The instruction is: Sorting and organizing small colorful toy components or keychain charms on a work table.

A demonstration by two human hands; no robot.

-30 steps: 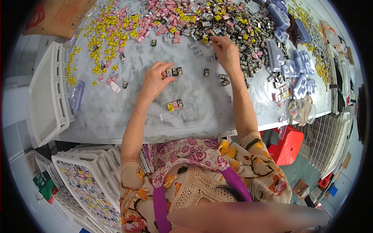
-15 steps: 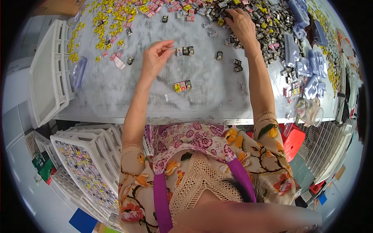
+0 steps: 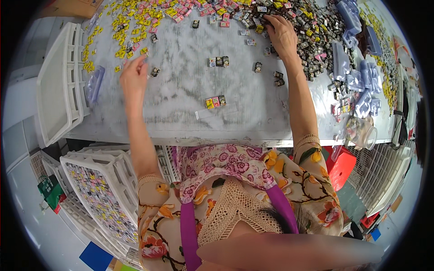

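My left hand (image 3: 134, 77) is over the left part of the grey table, its fingers drawn together beside scattered small yellow and pink box-shaped pieces (image 3: 135, 47). What its fingertips hold, if anything, is hidden. My right hand (image 3: 284, 39) reaches to the edge of a heap of small black pieces (image 3: 312, 49). Its fingers are bent downward, with a gap between thumb and forefinger. Between the hands lies a row of three small pieces, one whitish and two black (image 3: 219, 62). Nearer me is a yellow, pink and black row (image 3: 215, 101), beside a clear plastic strip (image 3: 212, 113).
Clear bluish plastic shells (image 3: 357, 79) and a clear jar (image 3: 360, 132) stand at the right. A white plastic tray (image 3: 58, 86) leans at the table's left edge. Stacked trays of small pieces (image 3: 92, 189) are below left; a red stool (image 3: 341, 167) is below right.
My left hand has moved left, from beside the row of three pieces to where a whitish scrap lay; that scrap no longer shows. My right hand remains at the black heap, shifted slightly nearer.
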